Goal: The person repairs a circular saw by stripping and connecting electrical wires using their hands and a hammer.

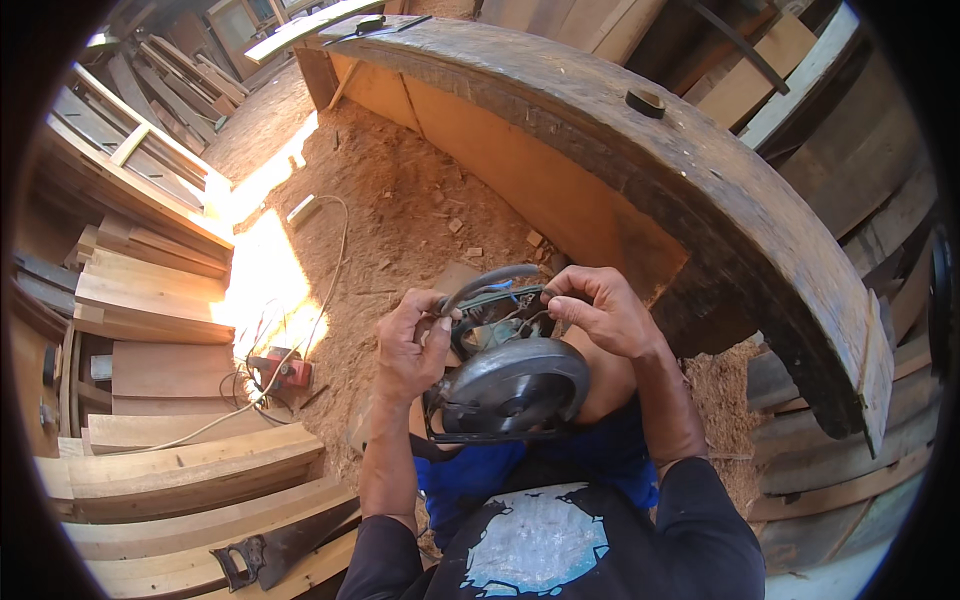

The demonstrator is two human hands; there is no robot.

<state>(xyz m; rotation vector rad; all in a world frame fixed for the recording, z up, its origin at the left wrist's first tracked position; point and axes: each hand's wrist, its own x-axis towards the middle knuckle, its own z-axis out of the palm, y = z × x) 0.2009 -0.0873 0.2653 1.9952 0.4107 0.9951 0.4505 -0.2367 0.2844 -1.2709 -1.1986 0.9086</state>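
A circular saw (515, 392) with a dark round blade guard rests on my lap, its handle housing opened up. Thin wires (512, 322) show inside the green-grey housing, and a short blue wire (500, 285) pokes out at the top. My left hand (410, 345) is closed on the near end of a thick dark grey curved piece (485, 283), which arches over the housing; whether it is cable or shell I cannot tell. Thumb and forefinger of my right hand (608, 312) pinch a dark wire at the housing's far right side.
A long wooden workbench (600, 85) curves along the right, with a tape roll (645, 102) on it. Stacked boards (180, 455) line the left, a handsaw (275, 550) lying on them. A red power tool (285, 370) and a cord (330, 290) lie on the sawdust-covered floor.
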